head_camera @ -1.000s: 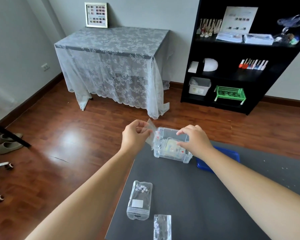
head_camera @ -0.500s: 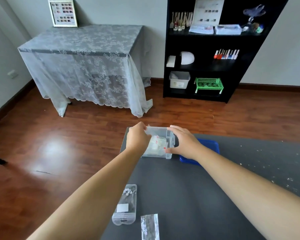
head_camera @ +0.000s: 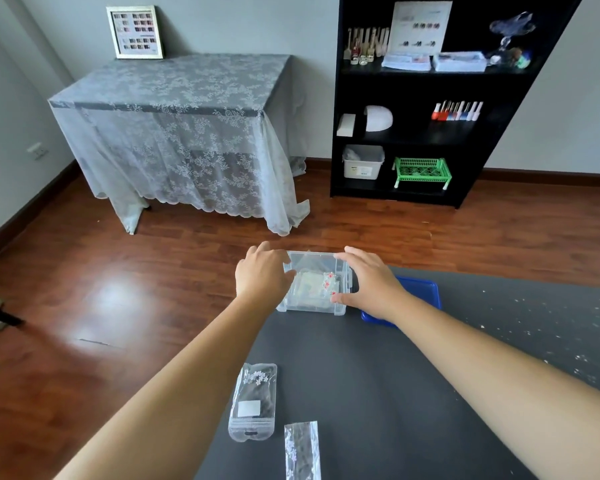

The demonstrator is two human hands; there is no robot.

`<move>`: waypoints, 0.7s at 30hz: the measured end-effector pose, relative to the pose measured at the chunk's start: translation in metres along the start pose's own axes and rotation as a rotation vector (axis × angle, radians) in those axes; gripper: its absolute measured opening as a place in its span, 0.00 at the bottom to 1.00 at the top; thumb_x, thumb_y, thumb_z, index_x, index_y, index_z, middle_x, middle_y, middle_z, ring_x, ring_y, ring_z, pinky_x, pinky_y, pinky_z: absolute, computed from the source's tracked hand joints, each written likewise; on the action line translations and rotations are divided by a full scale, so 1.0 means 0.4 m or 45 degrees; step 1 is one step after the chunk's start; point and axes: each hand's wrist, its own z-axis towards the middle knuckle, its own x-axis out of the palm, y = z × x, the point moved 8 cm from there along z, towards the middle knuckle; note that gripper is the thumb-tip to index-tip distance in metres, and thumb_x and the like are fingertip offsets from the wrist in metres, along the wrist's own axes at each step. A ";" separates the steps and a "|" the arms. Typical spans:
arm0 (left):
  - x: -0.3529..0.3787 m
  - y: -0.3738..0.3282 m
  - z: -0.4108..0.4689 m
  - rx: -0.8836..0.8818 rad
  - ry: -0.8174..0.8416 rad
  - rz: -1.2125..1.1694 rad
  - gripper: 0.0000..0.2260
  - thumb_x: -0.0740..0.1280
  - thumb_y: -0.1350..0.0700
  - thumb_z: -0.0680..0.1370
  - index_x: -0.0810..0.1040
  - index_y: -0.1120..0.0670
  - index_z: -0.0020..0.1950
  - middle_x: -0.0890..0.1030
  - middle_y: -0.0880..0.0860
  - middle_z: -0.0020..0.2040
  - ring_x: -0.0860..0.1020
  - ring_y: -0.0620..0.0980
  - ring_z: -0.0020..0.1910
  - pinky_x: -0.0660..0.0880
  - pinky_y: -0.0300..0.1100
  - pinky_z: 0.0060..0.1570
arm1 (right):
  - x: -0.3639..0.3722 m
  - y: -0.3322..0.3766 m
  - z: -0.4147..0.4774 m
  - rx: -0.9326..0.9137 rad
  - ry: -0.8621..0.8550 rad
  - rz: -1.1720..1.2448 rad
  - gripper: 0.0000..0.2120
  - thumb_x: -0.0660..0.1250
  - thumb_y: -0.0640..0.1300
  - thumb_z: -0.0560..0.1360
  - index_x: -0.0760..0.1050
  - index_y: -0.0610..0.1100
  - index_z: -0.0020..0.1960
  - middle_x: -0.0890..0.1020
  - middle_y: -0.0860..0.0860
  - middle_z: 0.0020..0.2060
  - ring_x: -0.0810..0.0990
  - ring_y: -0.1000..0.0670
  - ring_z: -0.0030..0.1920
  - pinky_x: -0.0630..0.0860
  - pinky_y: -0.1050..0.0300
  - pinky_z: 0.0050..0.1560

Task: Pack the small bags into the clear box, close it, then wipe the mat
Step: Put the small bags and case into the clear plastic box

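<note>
Both hands are up at the far left corner of the mat, on the clear box. The left hand has its fingers curled over the box's left end, and the right hand clamps the right end, thumb on the near wall. The box looks lidless; I reckon the blue lid is the thing just beside its right end.

Two small bags are unpacked near the left edge, well back toward the person: the zip bag and the flat sleeve, long axes running near-to-far. The left hand is nearer them, so I'd guess it reaches back.
</note>
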 end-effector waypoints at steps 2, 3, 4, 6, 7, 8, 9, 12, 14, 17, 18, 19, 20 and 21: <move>-0.014 0.030 -0.030 0.005 -0.054 -0.057 0.11 0.67 0.48 0.74 0.79 0.48 0.55 0.76 0.51 0.54 0.72 0.54 0.56 0.71 0.48 0.49 | -0.020 0.028 -0.028 -0.093 -0.148 0.024 0.32 0.73 0.53 0.69 0.65 0.51 0.70 0.64 0.52 0.72 0.59 0.49 0.72 0.58 0.51 0.71; -0.017 0.047 -0.050 0.011 -0.082 -0.082 0.11 0.68 0.49 0.73 0.79 0.49 0.54 0.76 0.51 0.53 0.72 0.54 0.55 0.71 0.48 0.49 | -0.026 0.045 -0.048 -0.150 -0.229 0.044 0.29 0.73 0.51 0.69 0.69 0.50 0.67 0.69 0.52 0.69 0.63 0.49 0.69 0.60 0.53 0.69; -0.015 0.062 -0.069 0.019 -0.102 -0.099 0.10 0.68 0.49 0.73 0.80 0.49 0.53 0.76 0.51 0.52 0.72 0.54 0.54 0.70 0.48 0.49 | -0.028 0.060 -0.071 -0.197 -0.293 0.067 0.25 0.73 0.49 0.69 0.72 0.49 0.64 0.72 0.52 0.64 0.66 0.49 0.66 0.63 0.55 0.66; -0.004 0.100 -0.116 0.009 -0.107 -0.127 0.10 0.69 0.50 0.72 0.79 0.49 0.52 0.77 0.51 0.52 0.72 0.54 0.55 0.70 0.48 0.50 | -0.007 0.089 -0.115 -0.259 -0.315 0.093 0.18 0.73 0.48 0.69 0.75 0.48 0.57 0.76 0.53 0.57 0.70 0.50 0.60 0.66 0.57 0.60; 0.007 0.119 -0.138 0.002 -0.083 -0.139 0.10 0.69 0.49 0.72 0.79 0.49 0.52 0.77 0.51 0.52 0.72 0.54 0.55 0.70 0.47 0.51 | 0.016 0.101 -0.134 -0.273 -0.277 0.098 0.16 0.73 0.48 0.69 0.76 0.48 0.55 0.77 0.53 0.55 0.71 0.50 0.58 0.66 0.57 0.59; 0.022 0.134 -0.160 0.004 -0.040 -0.146 0.11 0.69 0.49 0.71 0.79 0.48 0.53 0.77 0.51 0.53 0.72 0.53 0.56 0.71 0.48 0.52 | 0.044 0.112 -0.151 -0.280 -0.215 0.102 0.15 0.73 0.49 0.69 0.76 0.48 0.54 0.77 0.53 0.54 0.71 0.51 0.57 0.67 0.57 0.57; 0.041 0.145 -0.180 0.015 0.023 -0.137 0.13 0.70 0.48 0.71 0.78 0.48 0.54 0.76 0.50 0.54 0.72 0.53 0.57 0.71 0.48 0.54 | 0.075 0.120 -0.164 -0.283 -0.134 0.105 0.15 0.72 0.49 0.69 0.76 0.48 0.54 0.77 0.54 0.53 0.71 0.51 0.57 0.68 0.57 0.58; 0.108 0.179 -0.247 0.027 0.246 -0.043 0.23 0.71 0.43 0.69 0.73 0.45 0.62 0.73 0.48 0.59 0.69 0.52 0.61 0.69 0.47 0.58 | 0.190 0.151 -0.206 -0.290 0.178 0.031 0.17 0.71 0.54 0.69 0.75 0.52 0.56 0.76 0.55 0.54 0.71 0.51 0.57 0.68 0.54 0.60; 0.145 0.198 -0.285 0.023 0.355 0.003 0.30 0.71 0.39 0.66 0.70 0.44 0.65 0.71 0.47 0.62 0.67 0.51 0.63 0.67 0.47 0.59 | 0.260 0.159 -0.236 -0.309 0.334 -0.109 0.22 0.70 0.59 0.67 0.73 0.54 0.59 0.74 0.56 0.56 0.69 0.52 0.58 0.67 0.55 0.61; 0.178 0.218 -0.324 0.035 0.453 0.069 0.37 0.72 0.36 0.61 0.67 0.43 0.67 0.70 0.46 0.62 0.66 0.51 0.64 0.66 0.48 0.60 | 0.332 0.159 -0.273 -0.354 0.436 -0.354 0.30 0.69 0.67 0.61 0.70 0.55 0.59 0.72 0.56 0.57 0.68 0.51 0.58 0.65 0.54 0.59; 0.184 0.222 -0.333 0.042 0.467 0.086 0.38 0.73 0.36 0.60 0.66 0.43 0.67 0.70 0.46 0.63 0.66 0.50 0.64 0.65 0.48 0.60 | 0.345 0.161 -0.282 -0.378 0.434 -0.421 0.32 0.69 0.68 0.60 0.69 0.55 0.59 0.71 0.56 0.57 0.68 0.50 0.58 0.65 0.53 0.59; 0.188 0.224 -0.339 0.050 0.469 0.100 0.39 0.74 0.36 0.59 0.66 0.43 0.67 0.69 0.46 0.63 0.66 0.50 0.64 0.65 0.47 0.60 | 0.353 0.163 -0.287 -0.403 0.424 -0.472 0.32 0.70 0.68 0.59 0.69 0.55 0.58 0.70 0.55 0.57 0.67 0.50 0.57 0.65 0.53 0.58; 0.191 0.224 -0.344 0.055 0.460 0.108 0.38 0.74 0.37 0.59 0.68 0.43 0.66 0.69 0.46 0.62 0.67 0.50 0.63 0.65 0.47 0.59 | 0.358 0.167 -0.290 -0.420 0.417 -0.502 0.32 0.70 0.67 0.58 0.69 0.54 0.56 0.70 0.55 0.56 0.67 0.50 0.57 0.65 0.53 0.57; 0.192 0.223 -0.347 0.055 0.446 0.109 0.36 0.75 0.38 0.59 0.69 0.44 0.64 0.70 0.46 0.61 0.67 0.50 0.63 0.65 0.46 0.58 | 0.359 0.169 -0.288 -0.419 0.415 -0.505 0.30 0.71 0.66 0.58 0.69 0.54 0.54 0.70 0.55 0.55 0.67 0.50 0.57 0.65 0.53 0.56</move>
